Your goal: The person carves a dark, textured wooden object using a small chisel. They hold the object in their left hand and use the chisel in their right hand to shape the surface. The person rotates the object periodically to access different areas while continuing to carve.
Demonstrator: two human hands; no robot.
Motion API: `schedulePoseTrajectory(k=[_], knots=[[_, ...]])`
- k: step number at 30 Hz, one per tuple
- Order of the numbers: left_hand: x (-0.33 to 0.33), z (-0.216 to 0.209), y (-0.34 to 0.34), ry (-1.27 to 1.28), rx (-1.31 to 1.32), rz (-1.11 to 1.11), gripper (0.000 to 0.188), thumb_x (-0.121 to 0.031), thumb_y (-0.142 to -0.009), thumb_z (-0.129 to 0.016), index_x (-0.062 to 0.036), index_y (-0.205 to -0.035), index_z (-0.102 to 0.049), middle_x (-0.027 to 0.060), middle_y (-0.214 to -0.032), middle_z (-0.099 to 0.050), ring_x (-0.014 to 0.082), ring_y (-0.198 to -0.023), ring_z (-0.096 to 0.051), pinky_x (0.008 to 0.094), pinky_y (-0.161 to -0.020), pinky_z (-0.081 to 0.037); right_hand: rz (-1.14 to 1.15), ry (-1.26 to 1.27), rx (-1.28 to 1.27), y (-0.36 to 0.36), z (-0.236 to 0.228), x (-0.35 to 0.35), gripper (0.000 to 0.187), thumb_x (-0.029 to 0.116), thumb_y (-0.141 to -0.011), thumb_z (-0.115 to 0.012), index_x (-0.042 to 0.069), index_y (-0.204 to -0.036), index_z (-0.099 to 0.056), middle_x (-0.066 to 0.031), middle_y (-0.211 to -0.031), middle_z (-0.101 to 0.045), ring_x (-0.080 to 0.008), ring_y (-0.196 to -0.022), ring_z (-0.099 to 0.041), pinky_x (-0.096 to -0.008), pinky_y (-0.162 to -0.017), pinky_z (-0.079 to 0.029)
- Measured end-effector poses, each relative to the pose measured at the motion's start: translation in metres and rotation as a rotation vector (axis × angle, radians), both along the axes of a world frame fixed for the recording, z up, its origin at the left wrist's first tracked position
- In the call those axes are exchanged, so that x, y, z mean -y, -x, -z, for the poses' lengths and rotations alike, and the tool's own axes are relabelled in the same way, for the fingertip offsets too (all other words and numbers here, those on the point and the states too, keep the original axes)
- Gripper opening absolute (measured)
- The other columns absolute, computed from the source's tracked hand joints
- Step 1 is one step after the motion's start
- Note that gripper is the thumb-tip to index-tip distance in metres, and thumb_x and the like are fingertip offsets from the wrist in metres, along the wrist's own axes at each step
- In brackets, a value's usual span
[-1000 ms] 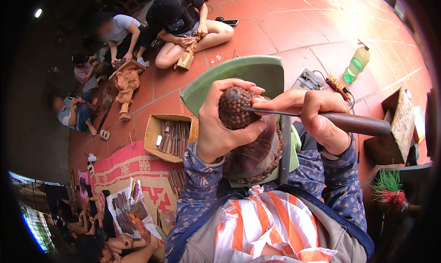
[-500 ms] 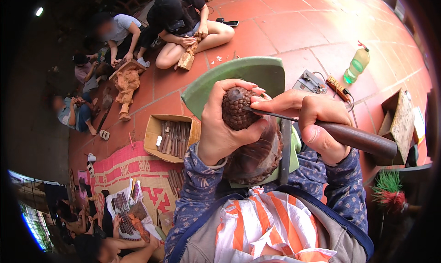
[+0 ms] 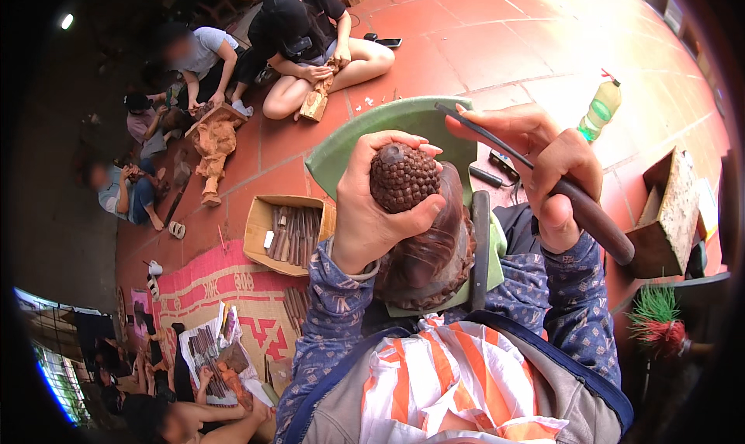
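Observation:
A dark brown carved wooden statue (image 3: 423,261) stands in front of me, its knobbly round head (image 3: 403,178) upward. My left hand (image 3: 371,219) wraps around that head, fingers on the far side and thumb on the near side. In my right hand (image 3: 555,176) is a carving chisel (image 3: 586,217) with a dark wooden handle and a thin metal blade. The blade points up and left, its tip in the air right of the head and apart from it. Behind the statue curves a green plastic chair (image 3: 458,126).
A cardboard box (image 3: 268,267) of chisels lies to the left, near a red patterned mat (image 3: 209,277). On the right are a green bottle (image 3: 601,110), an open wooden box (image 3: 667,219) and a green-red brush (image 3: 660,324). Several people sit at the left, some with carvings.
My right hand has lifted the chisel off the carved head, and its tip has swung up and away. My left hand still grips the head, which has shifted slightly left.

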State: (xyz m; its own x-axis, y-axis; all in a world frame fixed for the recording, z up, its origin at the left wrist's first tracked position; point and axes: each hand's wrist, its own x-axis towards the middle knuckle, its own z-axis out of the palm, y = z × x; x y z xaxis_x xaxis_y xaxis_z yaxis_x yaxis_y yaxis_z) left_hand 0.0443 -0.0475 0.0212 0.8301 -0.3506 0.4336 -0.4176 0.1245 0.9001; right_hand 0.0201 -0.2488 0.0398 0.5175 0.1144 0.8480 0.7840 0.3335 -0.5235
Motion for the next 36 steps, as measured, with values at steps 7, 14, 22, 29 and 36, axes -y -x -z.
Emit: schedulePoseTrajectory(k=[7, 14, 22, 29, 36], knots=[[0.002, 0.0, -0.003, -0.027, 0.109, -0.024, 0.054, -0.001, -0.067, -0.077, -0.0029, -0.112, -0.047, 0.0108, -0.106, -0.061, 0.0147, -0.096, -0.061, 0.029, -0.087, -0.05, -0.058, 0.238, 0.043, -0.001, 0.02, 0.006, 0.016, 0.008, -0.077, -0.073, -0.001, -0.09, -0.069, -0.0311, -0.116, -0.057, -0.0407, -0.107, -0.06, -0.0453, -0.093, -0.047], [0.001, 0.002, -0.003, 0.012, 0.077, 0.01, 0.054, 0.0, -0.067, -0.076, -0.0034, -0.112, -0.048, 0.011, -0.106, -0.061, 0.0146, -0.098, -0.06, 0.029, -0.088, -0.05, -0.142, 0.123, 0.037, -0.003, 0.031, -0.005, 0.034, 0.03, -0.086, -0.064, -0.002, -0.074, -0.061, -0.0345, -0.115, -0.055, -0.0412, -0.104, -0.061, -0.0463, -0.092, -0.047], [0.001, 0.002, -0.003, 0.008, 0.056, 0.002, 0.054, -0.001, -0.067, -0.077, -0.0036, -0.112, -0.048, 0.0104, -0.106, -0.061, 0.0145, -0.098, -0.06, 0.029, -0.088, -0.05, -0.046, 0.254, 0.09, -0.001, 0.026, -0.002, 0.029, 0.021, -0.085, -0.064, -0.003, -0.069, -0.056, -0.0343, -0.114, -0.056, -0.0362, -0.096, -0.064, -0.0366, -0.085, -0.05], [0.0, 0.0, -0.002, -0.033, 0.095, -0.02, 0.052, 0.005, -0.066, -0.067, 0.0, -0.112, -0.044, 0.0176, -0.105, -0.06, 0.0211, -0.096, -0.062, 0.0335, -0.085, -0.051, -0.028, 0.28, 0.105, 0.001, 0.021, -0.001, 0.028, 0.02, -0.086, -0.064, -0.002, -0.069, -0.056, -0.0326, -0.114, -0.058, -0.0381, -0.099, -0.064, -0.0379, -0.086, -0.05], [0.0, 0.002, -0.003, -0.019, 0.117, -0.014, 0.053, 0.001, -0.066, -0.073, -0.0023, -0.112, -0.046, 0.0125, -0.105, -0.061, 0.0172, -0.098, -0.06, 0.0307, -0.087, -0.05, -0.103, 0.293, 0.09, -0.013, 0.017, 0.001, 0.035, 0.028, -0.088, -0.061, 0.001, -0.066, -0.054, -0.0337, -0.111, -0.059, -0.0394, -0.101, -0.063, -0.0426, -0.087, -0.05]])
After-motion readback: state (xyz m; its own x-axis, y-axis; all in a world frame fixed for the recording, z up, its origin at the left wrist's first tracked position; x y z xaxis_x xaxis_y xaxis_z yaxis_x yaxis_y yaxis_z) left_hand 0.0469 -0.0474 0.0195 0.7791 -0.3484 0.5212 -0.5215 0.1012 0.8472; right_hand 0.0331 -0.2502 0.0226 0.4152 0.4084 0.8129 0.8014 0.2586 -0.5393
